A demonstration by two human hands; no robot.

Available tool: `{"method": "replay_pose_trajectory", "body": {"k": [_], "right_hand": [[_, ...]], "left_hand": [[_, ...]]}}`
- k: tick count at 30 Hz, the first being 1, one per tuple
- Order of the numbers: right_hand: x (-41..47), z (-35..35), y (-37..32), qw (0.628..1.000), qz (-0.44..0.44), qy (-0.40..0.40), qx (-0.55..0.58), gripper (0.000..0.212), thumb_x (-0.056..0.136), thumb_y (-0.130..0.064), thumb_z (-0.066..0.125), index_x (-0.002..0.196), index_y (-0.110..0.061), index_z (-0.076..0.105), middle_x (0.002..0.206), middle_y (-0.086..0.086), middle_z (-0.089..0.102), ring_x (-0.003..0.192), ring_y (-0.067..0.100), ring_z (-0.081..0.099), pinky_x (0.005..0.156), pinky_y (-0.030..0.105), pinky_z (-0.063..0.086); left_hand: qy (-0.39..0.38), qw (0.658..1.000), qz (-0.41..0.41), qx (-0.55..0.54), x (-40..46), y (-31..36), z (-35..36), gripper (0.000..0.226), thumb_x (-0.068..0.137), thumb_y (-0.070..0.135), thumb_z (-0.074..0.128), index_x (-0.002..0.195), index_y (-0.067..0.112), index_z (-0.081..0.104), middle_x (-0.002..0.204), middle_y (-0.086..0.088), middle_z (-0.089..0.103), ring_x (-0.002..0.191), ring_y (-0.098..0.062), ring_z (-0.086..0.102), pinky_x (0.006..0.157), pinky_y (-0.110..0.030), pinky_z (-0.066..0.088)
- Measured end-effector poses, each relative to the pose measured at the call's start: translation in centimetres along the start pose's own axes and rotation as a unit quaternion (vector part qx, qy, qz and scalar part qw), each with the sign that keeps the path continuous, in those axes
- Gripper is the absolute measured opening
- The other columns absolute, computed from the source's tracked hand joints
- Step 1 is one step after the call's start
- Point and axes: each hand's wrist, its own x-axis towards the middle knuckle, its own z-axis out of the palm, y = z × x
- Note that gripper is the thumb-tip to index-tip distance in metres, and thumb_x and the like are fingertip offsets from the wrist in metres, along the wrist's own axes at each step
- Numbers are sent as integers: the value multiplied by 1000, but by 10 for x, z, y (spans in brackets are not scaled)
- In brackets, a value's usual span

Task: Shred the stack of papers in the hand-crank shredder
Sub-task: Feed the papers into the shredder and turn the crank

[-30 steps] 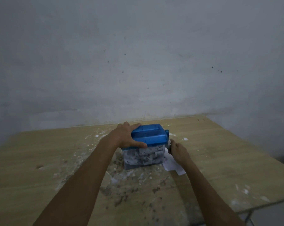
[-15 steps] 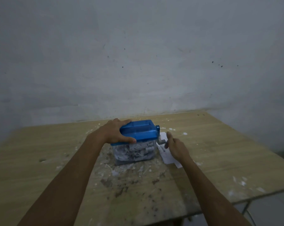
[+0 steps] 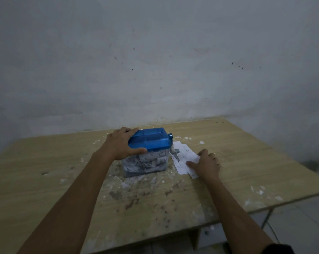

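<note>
The left hand point(image 3: 123, 144) grips the shredder's point(image 3: 147, 150) blue lid; the right hand point(image 3: 206, 165) rests flat, fingers relaxed, on the papers point(image 3: 182, 156) on the counter point(image 3: 246, 162).

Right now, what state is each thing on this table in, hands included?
Shredder: upright, blue lid on.
Clear bin: packed with shreds.
Crank: not held.
Papers: flat beside the shredder, unshredded.
Left hand: gripping the lid.
Right hand: flat on the papers.
Table: littered with scraps.

papers point(image 3: 182, 155) printed, text unreadable (too small)
</note>
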Motion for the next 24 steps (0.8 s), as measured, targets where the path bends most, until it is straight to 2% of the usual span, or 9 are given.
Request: {"method": "replay_pose_trajectory", "body": {"k": [3, 5, 8, 12, 15, 17, 19, 21, 24], "right_hand": [[-3, -2, 1, 999, 5, 16, 38, 54, 77, -44, 73, 119, -22, 45, 119, 10, 52, 114, 31, 47, 93, 42, 35], [-6, -1, 1, 999, 3, 28, 32, 52, 78, -43, 71, 121, -23, 48, 121, 9, 52, 115, 29, 47, 95, 42, 34], [-9, 2, -1, 999, 9, 32, 26, 52, 81, -42, 69, 125, -21, 50, 124, 9, 50, 117, 29, 45, 98, 43, 32], [-13, 5, -5, 998, 7, 60, 29, 45, 83, -37, 68, 123, -25, 51, 122, 6, 50, 115, 28, 46, 97, 43, 32], [-13, 2, -6, 992, 16, 89, 82, 19, 86, -33, 66, 102, -27, 57, 103, -1, 60, 105, 25, 54, 91, 40, 33], [-9, -4, -4, 988, 31, 78, 129, 10, 87, -34, 66, 88, -27, 60, 87, -6, 61, 95, 23, 60, 88, 37, 35], [-5, -10, 2, 982, 29, 64, 174, 12, 86, -34, 69, 86, -22, 66, 81, -5, 63, 90, 23, 62, 87, 37, 43], [-3, -18, 9, 976, 13, 63, 206, 16, 85, -33, 71, 84, -17, 70, 78, 0, 66, 86, 25, 65, 76, 34, 48], [-1, -31, 19, 975, -17, 49, 214, 18, 87, -27, 70, 89, -9, 74, 77, 1, 66, 76, 19, 62, 67, 26, 40]], "left_hand": [[17, 1000, -4, -13, -3, 1, 7, 122, 59, 104, 29, 158, 32, 21, 154, -3, 32, 139, -28, 35, 114, -50, 32], [21, 1000, -4, -14, -6, 3, 10, 104, 76, 89, 43, 159, 31, 19, 160, -4, 26, 144, -29, 28, 117, -50, 29], [27, 999, -6, -17, -13, 3, 13, 92, 87, 74, 49, 160, 30, 16, 163, -4, 20, 148, -28, 20, 120, -50, 24], [33, 999, -6, -30, -22, 5, 14, 89, 90, 70, 50, 160, 27, 16, 162, -3, 18, 148, -27, 18, 120, -50, 23], [30, 999, -7, -34, -28, 8, 11, 87, 91, 68, 50, 160, 26, 16, 163, -3, 16, 149, -26, 15, 121, -49, 21], [28, 999, -5, -41, -31, 9, 9, 86, 92, 67, 50, 160, 26, 16, 163, -3, 16, 149, -26, 15, 121, -49, 21], [26, 998, -5, -49, -33, 11, 8, 85, 92, 66, 50, 160, 26, 17, 163, -4, 16, 149, -26, 16, 121, -50, 21], [24, 998, -9, -55, -35, 12, 7, 84, 93, 65, 51, 159, 26, 19, 163, -4, 17, 149, -26, 16, 121, -50, 21], [30, 997, -12, -68, -36, 16, 6, 83, 92, 65, 51, 159, 24, 22, 163, -5, 17, 150, -26, 16, 121, -49, 20]]}}
